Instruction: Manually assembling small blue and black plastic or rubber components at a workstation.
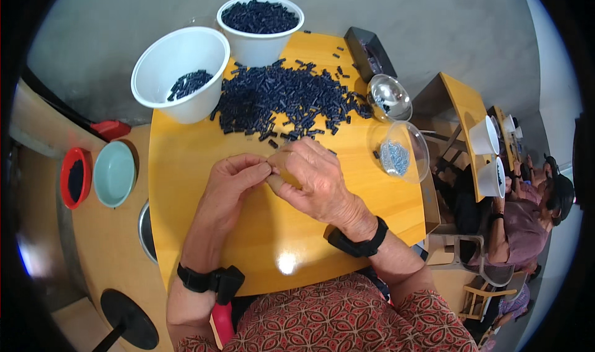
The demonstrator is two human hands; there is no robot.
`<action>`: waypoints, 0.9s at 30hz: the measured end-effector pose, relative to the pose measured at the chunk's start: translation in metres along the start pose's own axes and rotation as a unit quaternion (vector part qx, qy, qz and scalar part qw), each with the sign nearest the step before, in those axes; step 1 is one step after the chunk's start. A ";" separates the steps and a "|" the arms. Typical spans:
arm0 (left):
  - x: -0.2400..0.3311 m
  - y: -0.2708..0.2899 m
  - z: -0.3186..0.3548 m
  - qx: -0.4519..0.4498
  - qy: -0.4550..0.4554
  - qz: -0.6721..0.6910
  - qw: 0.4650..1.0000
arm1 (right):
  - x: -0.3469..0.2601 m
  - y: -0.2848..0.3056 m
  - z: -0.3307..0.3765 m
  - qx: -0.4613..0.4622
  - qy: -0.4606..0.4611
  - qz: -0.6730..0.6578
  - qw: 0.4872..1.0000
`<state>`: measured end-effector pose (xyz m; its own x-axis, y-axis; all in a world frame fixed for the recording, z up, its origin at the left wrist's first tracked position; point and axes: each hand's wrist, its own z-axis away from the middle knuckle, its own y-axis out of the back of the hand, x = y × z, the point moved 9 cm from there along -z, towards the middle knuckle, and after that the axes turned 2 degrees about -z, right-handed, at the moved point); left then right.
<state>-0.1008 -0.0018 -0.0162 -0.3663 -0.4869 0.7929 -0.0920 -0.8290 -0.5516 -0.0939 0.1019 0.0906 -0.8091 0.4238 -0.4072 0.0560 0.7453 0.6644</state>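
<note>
We seem mid-handling: our left hand point(234, 180) pinches a dark piece point(273, 171); whether our right hand's point(317, 177) fingers clamp it, we cannot tell. Next calls for steadiness.

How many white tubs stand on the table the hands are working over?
2. The rear white tub stands at the table's far edge, filled with small black pieces; the left white tub stands nearer, with far fewer inside.

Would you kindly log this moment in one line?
left hand, right hand: fingertips together at part-hidden piece | dark pieces: heaped on table
</note>
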 end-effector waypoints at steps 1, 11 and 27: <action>0.000 0.001 0.000 0.001 -0.005 0.009 1.000 | -0.001 0.002 -0.001 0.009 -0.008 -0.008 1.000; -0.005 0.011 -0.002 0.027 -0.016 0.031 0.999 | 0.003 0.005 0.000 0.023 -0.030 -0.024 0.999; 0.014 0.012 0.003 0.115 -0.060 -0.072 0.989 | 0.062 0.045 0.027 -0.033 -0.188 0.036 0.981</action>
<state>-0.1041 -0.0194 -0.0107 -0.2506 -0.3761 0.8920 0.0832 -0.9264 -0.3673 -0.1254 0.1758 0.0786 -0.5315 0.6424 -0.5521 0.0561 0.6771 0.7337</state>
